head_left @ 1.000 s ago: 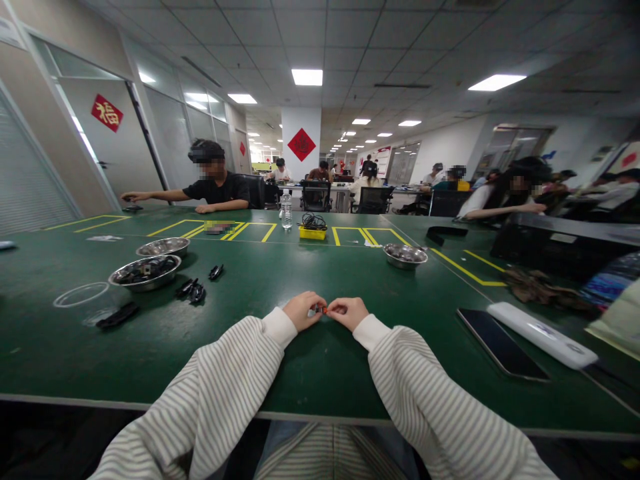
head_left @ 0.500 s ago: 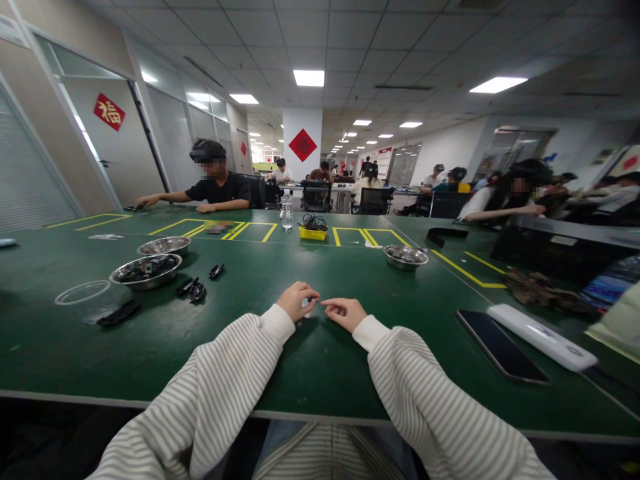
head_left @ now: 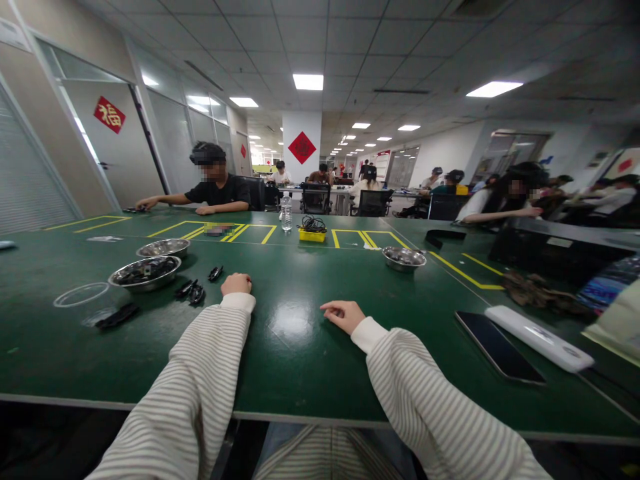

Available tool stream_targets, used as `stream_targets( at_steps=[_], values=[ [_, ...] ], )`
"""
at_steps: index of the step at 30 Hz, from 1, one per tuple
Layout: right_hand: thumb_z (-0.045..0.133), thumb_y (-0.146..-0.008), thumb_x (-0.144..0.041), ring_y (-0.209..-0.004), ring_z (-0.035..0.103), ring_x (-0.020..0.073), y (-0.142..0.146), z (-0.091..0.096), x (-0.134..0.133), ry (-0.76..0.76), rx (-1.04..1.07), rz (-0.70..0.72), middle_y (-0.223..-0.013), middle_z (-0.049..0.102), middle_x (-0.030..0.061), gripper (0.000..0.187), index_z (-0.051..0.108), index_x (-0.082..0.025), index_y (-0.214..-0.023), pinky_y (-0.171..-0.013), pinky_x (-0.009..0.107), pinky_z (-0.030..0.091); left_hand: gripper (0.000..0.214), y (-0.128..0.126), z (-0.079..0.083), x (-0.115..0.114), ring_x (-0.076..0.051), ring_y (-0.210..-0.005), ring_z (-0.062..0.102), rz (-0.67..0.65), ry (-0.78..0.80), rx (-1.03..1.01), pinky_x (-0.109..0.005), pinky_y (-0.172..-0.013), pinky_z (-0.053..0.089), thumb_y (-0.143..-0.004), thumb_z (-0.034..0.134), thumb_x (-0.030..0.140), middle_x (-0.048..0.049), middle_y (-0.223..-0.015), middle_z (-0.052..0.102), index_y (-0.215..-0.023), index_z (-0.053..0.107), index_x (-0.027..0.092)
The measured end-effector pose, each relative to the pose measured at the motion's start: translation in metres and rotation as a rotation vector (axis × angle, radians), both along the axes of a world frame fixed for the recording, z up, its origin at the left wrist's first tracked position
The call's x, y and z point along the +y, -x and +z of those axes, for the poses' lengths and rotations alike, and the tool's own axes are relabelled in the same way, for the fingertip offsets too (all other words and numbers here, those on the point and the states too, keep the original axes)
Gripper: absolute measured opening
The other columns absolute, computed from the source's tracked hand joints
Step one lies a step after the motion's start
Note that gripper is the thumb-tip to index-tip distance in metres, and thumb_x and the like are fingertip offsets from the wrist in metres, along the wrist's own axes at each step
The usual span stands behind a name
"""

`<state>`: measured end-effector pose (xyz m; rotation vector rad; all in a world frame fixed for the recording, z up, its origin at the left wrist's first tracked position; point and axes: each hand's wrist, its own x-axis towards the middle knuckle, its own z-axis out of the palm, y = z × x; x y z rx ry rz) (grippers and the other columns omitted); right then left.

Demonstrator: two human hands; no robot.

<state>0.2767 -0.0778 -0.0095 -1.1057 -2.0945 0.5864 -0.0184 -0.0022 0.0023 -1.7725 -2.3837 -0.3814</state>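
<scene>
the left hand (head_left: 236, 283) is seemingly resting on the green table (head_left: 300, 380), closed up with its fingers hidden, so whether it is holding anything i cannot tell; the right hand (head_left: 345, 316) is lying with fingers loosely bent, showing nothing in them. one black piece (head_left: 215, 273) is sitting at ten o'clock from the left hand, near it but apart, and two more black pieces (head_left: 197, 294) are lying at nine, probably outside the front bowl (head_left: 147, 287) for easy reach. green surface is stretching between the hands, giving both sideways room. the table's near edge is running at six o'clock, the right bowl (head_left: 404, 267) is standing at one from the right hand, and the phone (head_left: 500, 347) is bordering that side at three to four.
</scene>
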Motion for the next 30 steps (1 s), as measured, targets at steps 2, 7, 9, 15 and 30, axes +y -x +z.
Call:
stream_targets(
  at_steps=[2,7,9,15,30],
  values=[
    [0.047,-0.064,-0.013,-0.056,0.054,0.0091,-0.0002,0.0003,-0.0003,0.001,-0.007,0.000,-0.069,0.063,0.0040,0.026,0.062,-0.013,-0.085,-0.054,0.019,0.043,0.025,0.0005,-0.0003,0.0004,-0.022,-0.085,0.049,0.008,-0.003,0.004,-0.030,-0.064,0.042,-0.068,0.042,0.024,-0.0070,-0.093,0.055,-0.084,0.061,0.025],
    [0.047,-0.063,-0.013,-0.055,0.054,0.0089,0.0002,0.0029,-0.0020,-0.005,-0.031,-0.010,-0.068,0.064,0.0036,0.025,0.063,-0.014,-0.083,-0.053,0.019,0.043,0.026,-0.0023,0.0012,-0.0009,-0.024,-0.089,0.046,0.016,-0.010,0.010,-0.032,-0.065,0.041,-0.070,0.041,0.024,-0.0084,-0.094,0.054,-0.085,0.061,0.025],
    [0.047,-0.063,-0.012,-0.054,0.054,0.0089,0.0006,0.0041,-0.0027,-0.011,-0.038,-0.011,-0.068,0.064,0.0037,0.025,0.063,-0.013,-0.083,-0.053,0.018,0.042,0.026,-0.0024,0.0025,-0.0016,-0.024,-0.091,0.045,0.034,0.002,0.009,-0.032,-0.066,0.041,-0.070,0.040,0.023,-0.0089,-0.095,0.053,-0.085,0.061,0.025],
    [0.047,-0.064,-0.012,-0.054,0.054,0.0090,0.0012,0.0041,-0.0025,-0.017,-0.066,-0.004,-0.067,0.064,0.0037,0.025,0.063,-0.013,-0.082,-0.052,0.018,0.042,0.026,-0.0025,0.0038,-0.0025,-0.024,-0.094,0.042,0.085,0.012,-0.003,-0.031,-0.067,0.039,-0.072,0.039,0.022,-0.0101,-0.097,0.051,-0.087,0.061,0.024],
    [0.048,-0.066,-0.016,-0.052,0.052,0.0082,-0.0001,0.0013,-0.0009,-0.041,-0.107,-0.020,-0.067,0.063,0.0024,0.021,0.064,-0.016,-0.079,-0.052,0.018,0.041,0.024,0.0013,-0.0045,0.0033,-0.023,-0.094,0.036,-0.174,-0.107,0.180,-0.032,-0.068,0.034,-0.070,0.041,0.023,-0.0081,-0.093,0.054,-0.079,0.063,0.021]
  ],
)
